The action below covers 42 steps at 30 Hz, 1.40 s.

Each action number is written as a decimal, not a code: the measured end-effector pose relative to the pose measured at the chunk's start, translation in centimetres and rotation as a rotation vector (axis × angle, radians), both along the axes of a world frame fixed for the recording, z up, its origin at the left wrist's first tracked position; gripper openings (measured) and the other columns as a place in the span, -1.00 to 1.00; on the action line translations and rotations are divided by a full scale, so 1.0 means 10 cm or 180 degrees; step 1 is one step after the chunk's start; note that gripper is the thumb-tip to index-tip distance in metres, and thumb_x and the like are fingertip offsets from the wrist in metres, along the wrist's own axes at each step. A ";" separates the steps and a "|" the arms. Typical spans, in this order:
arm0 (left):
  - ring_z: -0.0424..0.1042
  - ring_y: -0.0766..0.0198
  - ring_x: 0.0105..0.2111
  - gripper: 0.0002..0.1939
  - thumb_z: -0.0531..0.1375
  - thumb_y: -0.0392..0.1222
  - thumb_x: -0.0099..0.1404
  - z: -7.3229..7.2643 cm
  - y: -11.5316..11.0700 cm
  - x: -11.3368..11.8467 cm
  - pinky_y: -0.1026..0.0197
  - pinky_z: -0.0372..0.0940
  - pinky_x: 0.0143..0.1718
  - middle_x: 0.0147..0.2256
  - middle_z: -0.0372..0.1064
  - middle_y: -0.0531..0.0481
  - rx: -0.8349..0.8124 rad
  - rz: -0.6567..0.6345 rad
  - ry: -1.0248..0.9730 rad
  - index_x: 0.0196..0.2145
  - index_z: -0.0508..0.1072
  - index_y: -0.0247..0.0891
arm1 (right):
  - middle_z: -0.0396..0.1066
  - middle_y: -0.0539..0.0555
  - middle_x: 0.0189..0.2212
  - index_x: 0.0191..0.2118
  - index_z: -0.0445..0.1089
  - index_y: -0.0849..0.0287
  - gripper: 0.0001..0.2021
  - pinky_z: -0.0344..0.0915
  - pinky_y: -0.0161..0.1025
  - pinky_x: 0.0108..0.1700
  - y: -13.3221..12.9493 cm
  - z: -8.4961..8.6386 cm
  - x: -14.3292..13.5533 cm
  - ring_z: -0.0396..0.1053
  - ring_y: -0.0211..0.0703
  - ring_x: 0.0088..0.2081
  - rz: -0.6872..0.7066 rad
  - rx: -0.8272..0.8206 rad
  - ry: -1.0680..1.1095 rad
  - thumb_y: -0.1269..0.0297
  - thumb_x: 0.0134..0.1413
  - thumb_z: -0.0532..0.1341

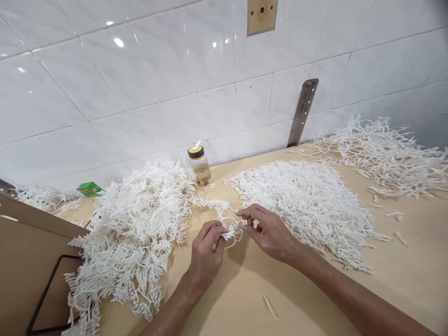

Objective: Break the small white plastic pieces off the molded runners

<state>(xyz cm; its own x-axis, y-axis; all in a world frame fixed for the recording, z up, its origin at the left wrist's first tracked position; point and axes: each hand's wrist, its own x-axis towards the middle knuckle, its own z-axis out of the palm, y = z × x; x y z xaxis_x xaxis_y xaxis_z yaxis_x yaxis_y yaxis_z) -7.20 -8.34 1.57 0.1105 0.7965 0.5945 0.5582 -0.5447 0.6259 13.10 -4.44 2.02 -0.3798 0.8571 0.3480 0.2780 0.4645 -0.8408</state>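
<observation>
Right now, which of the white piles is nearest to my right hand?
The dense pile between the jar and the loose pile at far right. Your right hand is beside its edge; the others lie farther off.

Landmark: the lidded jar (201, 168), upright on the desk (241, 298) near the tiled wall (168, 126).
- Left of the jar: your large tangled heap of white strands (136, 224); farther left, a green box (89, 189).
- Right of the jar: a flatter white pile (308, 200); beyond it, looser long strands (392, 154).
- Nearer you than the jar: your left hand (208, 242), pinching a small white bunch (229, 232); your right hand (268, 231), thumb and index finger apart, at the bunch's trailing strands.
- Above and right of the jar: a metal bracket (303, 113).
</observation>
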 end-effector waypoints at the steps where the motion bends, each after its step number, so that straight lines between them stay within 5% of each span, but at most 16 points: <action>1: 0.46 0.18 -0.18 -0.71 0.10 -0.48 0.21 0.01 0.00 0.01 0.17 0.36 -0.14 -0.22 0.44 -0.09 -0.0069 0.0009 -0.0065 -0.26 0.52 -0.16 | 0.38 0.17 -0.13 0.01 0.40 0.10 -0.71 0.42 -0.27 -0.39 -0.02 -0.01 -0.02 0.39 -0.17 -0.28 0.0053 0.0277 -0.0104 0.35 0.20 0.11; 5: 0.45 0.18 -0.23 -0.72 0.13 -0.48 0.18 0.01 -0.01 0.04 0.19 0.36 -0.22 -0.26 0.42 -0.09 -0.0404 -0.0017 -0.0257 -0.27 0.53 -0.18 | 0.34 0.16 -0.04 0.03 0.38 0.07 -0.69 0.39 -0.28 -0.35 -0.06 -0.05 -0.09 0.37 -0.22 -0.31 0.0346 0.0560 -0.0286 0.42 0.19 0.14; 9: 0.45 0.22 -0.29 -0.76 0.14 -0.45 0.18 -0.03 0.00 0.07 0.22 0.35 -0.29 -0.28 0.43 -0.08 -0.0701 -0.0062 -0.0364 -0.28 0.53 -0.21 | 0.42 0.09 -0.21 -0.10 0.43 0.10 -0.80 0.34 -0.27 -0.33 -0.09 -0.07 -0.16 0.33 -0.25 -0.40 0.0201 0.0438 -0.0173 0.40 0.17 0.18; 15: 0.47 0.24 -0.34 -0.74 0.21 -0.19 0.26 -0.07 -0.01 0.10 0.24 0.35 -0.32 -0.32 0.48 -0.04 -0.1537 -0.0021 -0.0667 -0.08 0.42 -0.23 | 0.38 -0.01 -0.51 -0.32 0.42 0.16 -0.83 0.24 -0.31 -0.44 -0.10 -0.10 -0.19 0.32 -0.24 -0.47 -0.0164 -0.0623 0.0208 0.17 0.17 0.23; 22: 0.27 0.40 -0.57 -0.73 0.28 -0.04 0.20 -0.10 0.03 0.12 0.37 0.15 -0.57 -0.49 0.33 0.11 -0.2039 0.0159 -0.1397 -0.31 0.30 -0.22 | 0.24 -0.11 -0.61 -0.41 0.33 0.16 -0.72 0.11 -0.37 -0.61 -0.04 -0.15 -0.22 0.14 -0.36 -0.64 -0.0222 -0.1365 0.0778 0.04 0.08 0.29; 26: 0.24 0.41 -0.58 -0.75 0.27 -0.06 0.20 -0.05 0.04 0.13 0.36 0.13 -0.55 -0.52 0.27 0.12 -0.1917 0.0306 -0.1176 -0.39 0.30 -0.24 | 0.21 -0.15 -0.66 -0.41 0.30 0.15 -0.67 0.06 -0.38 -0.70 -0.04 -0.13 -0.24 0.09 -0.39 -0.72 -0.0162 -0.1686 0.0973 -0.01 0.02 0.32; 34: 0.37 0.29 -0.42 -0.82 0.21 -0.14 0.27 0.01 0.08 0.13 0.29 0.23 -0.41 -0.42 0.35 -0.02 -0.1376 0.0133 -0.0452 -0.40 0.55 -0.26 | 0.23 -0.12 -0.68 -0.42 0.33 0.15 -0.65 0.09 -0.38 -0.67 0.01 -0.22 -0.21 0.12 -0.37 -0.70 -0.0304 -0.1504 0.0744 -0.06 0.06 0.28; 42: 0.09 0.43 -0.66 -0.64 0.26 0.03 0.20 0.14 0.20 0.09 0.33 0.01 -0.60 -0.66 0.14 0.13 -0.2053 0.0333 -0.1423 -0.58 0.39 -0.27 | 0.30 -0.08 -0.59 -0.18 0.39 0.14 -0.68 0.12 -0.37 -0.65 0.01 -0.16 -0.15 0.15 -0.35 -0.69 0.0016 -0.1491 0.0478 -0.01 0.26 0.08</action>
